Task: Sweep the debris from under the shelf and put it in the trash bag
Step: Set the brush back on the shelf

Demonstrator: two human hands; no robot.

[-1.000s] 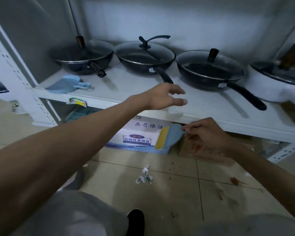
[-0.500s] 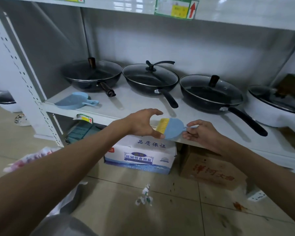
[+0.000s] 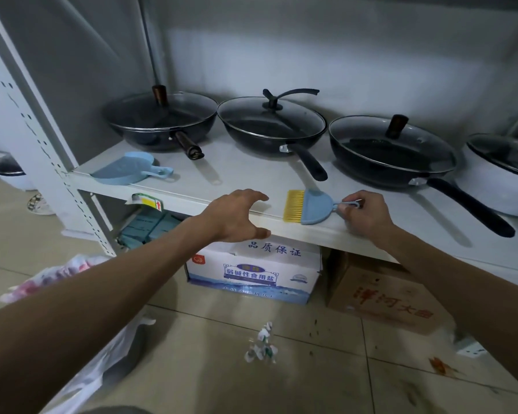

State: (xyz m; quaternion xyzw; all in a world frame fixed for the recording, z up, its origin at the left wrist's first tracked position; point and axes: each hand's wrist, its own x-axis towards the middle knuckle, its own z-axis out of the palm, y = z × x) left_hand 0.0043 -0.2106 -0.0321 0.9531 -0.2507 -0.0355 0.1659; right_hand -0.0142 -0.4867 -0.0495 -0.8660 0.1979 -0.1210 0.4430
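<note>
My right hand (image 3: 364,216) pinches the loop handle of the small blue brush (image 3: 310,207), whose yellow bristles point left as it lies at the front edge of the white shelf (image 3: 243,174), while my left hand (image 3: 237,215) hovers just left of it, fingers spread and holding nothing. The blue dustpan (image 3: 129,170) sits on the shelf's left end near three lidded pans. Below, the debris (image 3: 262,345) lies in a small heap on the tiled floor before a white box (image 3: 251,271), and the trash bag (image 3: 114,351) lies crumpled under my left arm.

We see a matt blue plastic brush (image 3: 310,208) with yellow bristles on the smooth white shelf (image 3: 251,174). The pans (image 3: 271,124) carry glossy glass lids. Crumpled paper debris (image 3: 262,345) lies on glossy floor tiles (image 3: 311,383).
</note>
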